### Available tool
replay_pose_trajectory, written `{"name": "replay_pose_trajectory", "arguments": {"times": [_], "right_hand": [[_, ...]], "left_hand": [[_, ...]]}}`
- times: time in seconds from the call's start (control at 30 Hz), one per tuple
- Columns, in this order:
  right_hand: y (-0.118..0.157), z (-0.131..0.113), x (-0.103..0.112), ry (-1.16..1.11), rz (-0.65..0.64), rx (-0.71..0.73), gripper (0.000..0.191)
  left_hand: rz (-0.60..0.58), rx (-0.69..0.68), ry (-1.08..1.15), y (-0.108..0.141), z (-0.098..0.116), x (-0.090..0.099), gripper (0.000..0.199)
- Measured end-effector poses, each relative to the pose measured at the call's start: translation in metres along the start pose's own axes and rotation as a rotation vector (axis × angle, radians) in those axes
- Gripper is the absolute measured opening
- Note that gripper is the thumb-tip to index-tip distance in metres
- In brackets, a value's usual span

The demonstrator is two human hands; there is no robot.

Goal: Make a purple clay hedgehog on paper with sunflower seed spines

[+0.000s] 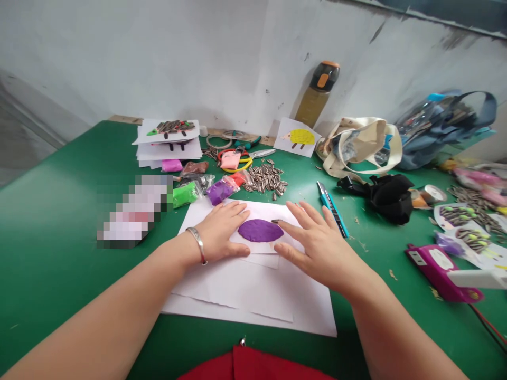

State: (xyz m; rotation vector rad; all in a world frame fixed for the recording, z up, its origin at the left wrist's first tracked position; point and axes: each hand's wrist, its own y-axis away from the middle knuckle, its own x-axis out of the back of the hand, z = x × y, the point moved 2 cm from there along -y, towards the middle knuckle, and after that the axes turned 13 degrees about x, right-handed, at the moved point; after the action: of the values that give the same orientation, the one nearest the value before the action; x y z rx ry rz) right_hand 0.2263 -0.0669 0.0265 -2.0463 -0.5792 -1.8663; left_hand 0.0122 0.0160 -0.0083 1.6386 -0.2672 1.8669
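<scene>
A flat purple clay oval [260, 231] lies on a small white card [261, 249], on top of larger white sheets [253, 290]. To the left of the oval, my left hand [222, 229] rests on the paper with its fingers spread, holding nothing. My right hand [317, 237] is on the other side, fingers apart and palm down. One sunflower seed [277, 221] lies by the oval's upper right edge, at the tip of my right index finger. No seed is gripped between fingers.
Beyond the paper are a pile of seeds [269, 178], bagged purple clay [222, 190], green clay [185, 195] and scissors [262, 153]. A blue cutter [332, 210] lies to the right, with bags, a bottle [318, 95] and a magenta device [439, 269] farther out.
</scene>
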Motion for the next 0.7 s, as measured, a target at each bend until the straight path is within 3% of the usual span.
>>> {"name": "replay_pose_trajectory", "arguments": {"times": [0.37,0.57,0.7], "right_hand": [[0.003,0.006,0.002,-0.047,-0.02,0.034,0.055],[0.004,0.005,0.0,-0.06,-0.095,0.06,0.05],[0.005,0.009,0.002,-0.038,-0.053,0.051,0.054]], "left_hand": [[-0.007,0.001,0.018,0.0,0.0,0.001,0.087],[-0.003,0.004,0.03,0.0,0.0,0.0,0.087],[-0.029,0.026,0.024,0.0,0.001,0.001,0.088]]}}
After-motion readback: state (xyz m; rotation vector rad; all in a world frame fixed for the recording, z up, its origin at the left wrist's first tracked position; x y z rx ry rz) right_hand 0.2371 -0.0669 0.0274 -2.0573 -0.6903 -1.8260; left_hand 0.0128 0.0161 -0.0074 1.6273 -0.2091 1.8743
